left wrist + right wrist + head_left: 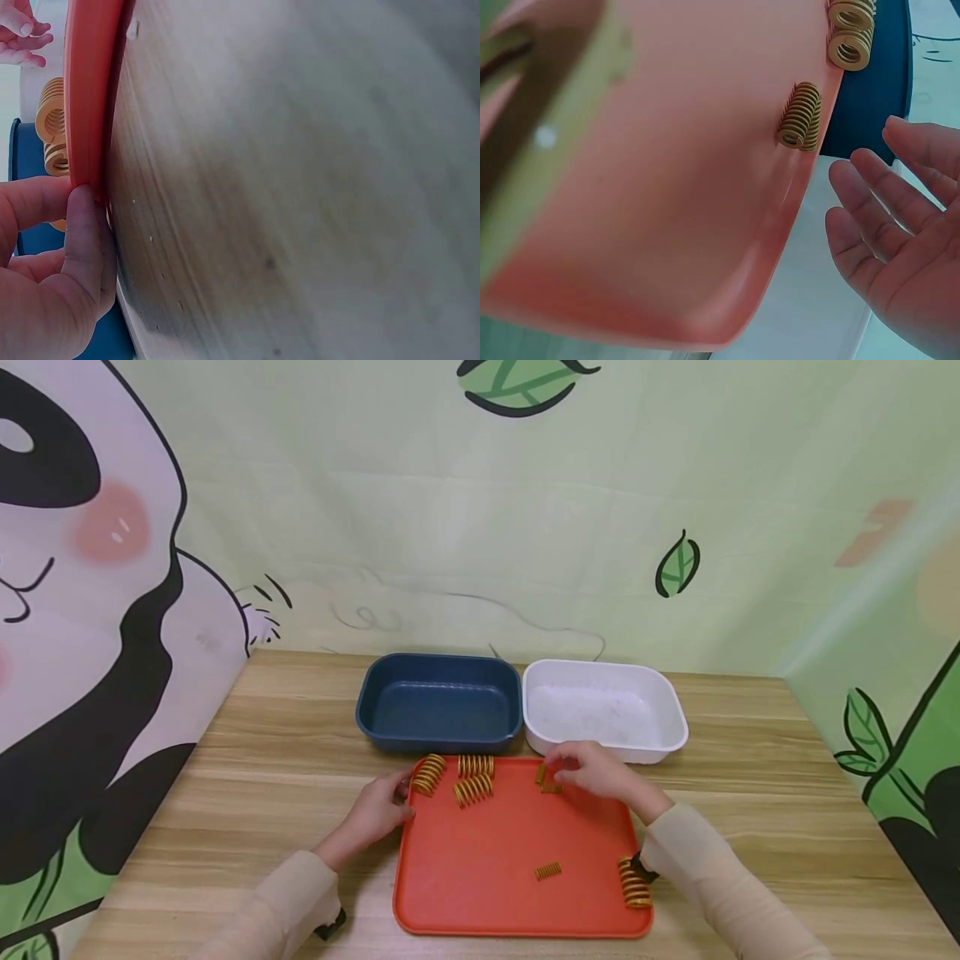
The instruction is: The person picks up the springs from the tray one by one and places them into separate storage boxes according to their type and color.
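A red tray [517, 843] lies on the table, with my left hand [378, 807] at its upper left edge. In the left wrist view, thumb and fingers [88, 232] pinch the tray's rim. Over the upper right part of the tray is my right hand [592, 768], its fingers loosely bent and holding nothing in the right wrist view. Just by those fingers lie two small gold springs [801, 116]. Another small spring [548, 871] lies lower on the tray. Large gold springs [473, 790] cluster at the upper left, and one large spring [634, 882] sits at the lower right under the right wrist.
Behind the tray stand a dark blue bin [438, 703] and a white bin [606, 706], side by side. Both have their insides in view and hold no springs. A wood-grain table [750, 777] carries everything, with a printed cloth [420, 527] behind it.
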Action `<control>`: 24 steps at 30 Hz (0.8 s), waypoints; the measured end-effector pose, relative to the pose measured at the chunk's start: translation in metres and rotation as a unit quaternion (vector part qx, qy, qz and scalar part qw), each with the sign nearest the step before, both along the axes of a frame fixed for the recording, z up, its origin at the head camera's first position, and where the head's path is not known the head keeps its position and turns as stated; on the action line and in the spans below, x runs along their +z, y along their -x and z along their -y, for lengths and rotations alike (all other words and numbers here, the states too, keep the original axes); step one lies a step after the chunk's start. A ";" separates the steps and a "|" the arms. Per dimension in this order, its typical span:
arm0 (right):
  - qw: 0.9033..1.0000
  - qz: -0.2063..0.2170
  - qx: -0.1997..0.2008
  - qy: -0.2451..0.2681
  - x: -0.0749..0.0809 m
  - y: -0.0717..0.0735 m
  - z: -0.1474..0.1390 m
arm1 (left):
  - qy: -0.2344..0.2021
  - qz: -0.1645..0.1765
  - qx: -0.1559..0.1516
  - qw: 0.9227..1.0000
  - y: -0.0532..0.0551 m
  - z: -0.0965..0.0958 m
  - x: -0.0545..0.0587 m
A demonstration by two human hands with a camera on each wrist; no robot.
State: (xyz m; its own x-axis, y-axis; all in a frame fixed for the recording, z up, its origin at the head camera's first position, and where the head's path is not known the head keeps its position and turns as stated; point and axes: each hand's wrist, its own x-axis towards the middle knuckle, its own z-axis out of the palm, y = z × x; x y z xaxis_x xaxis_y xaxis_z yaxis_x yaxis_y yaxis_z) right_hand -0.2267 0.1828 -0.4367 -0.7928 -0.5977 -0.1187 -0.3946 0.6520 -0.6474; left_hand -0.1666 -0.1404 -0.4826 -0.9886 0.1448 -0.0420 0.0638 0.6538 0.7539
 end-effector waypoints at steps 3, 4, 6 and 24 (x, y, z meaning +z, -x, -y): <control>1.000 -0.002 0.008 0.000 0.002 -0.001 0.001 | -0.001 -0.002 0.000 1.000 0.001 0.000 0.000; 1.000 -0.001 0.010 -0.002 0.003 -0.001 0.001 | -0.001 -0.001 0.000 1.000 0.001 0.000 0.000; 1.000 0.001 0.014 -0.004 0.004 0.000 0.002 | -0.001 -0.001 0.000 1.000 0.001 0.000 0.000; 0.995 0.000 0.074 -0.072 0.003 0.008 0.014 | 0.001 0.006 0.006 1.000 0.000 0.000 0.000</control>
State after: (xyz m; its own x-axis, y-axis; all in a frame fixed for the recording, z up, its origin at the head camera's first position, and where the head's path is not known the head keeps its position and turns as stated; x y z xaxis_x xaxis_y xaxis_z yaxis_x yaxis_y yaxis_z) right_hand -0.2348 0.1691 -0.4341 -0.6980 -0.6841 -0.2117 -0.4924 0.6732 -0.5517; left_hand -0.1665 -0.1405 -0.4827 -0.9896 0.1331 -0.0540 0.0471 0.6557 0.7535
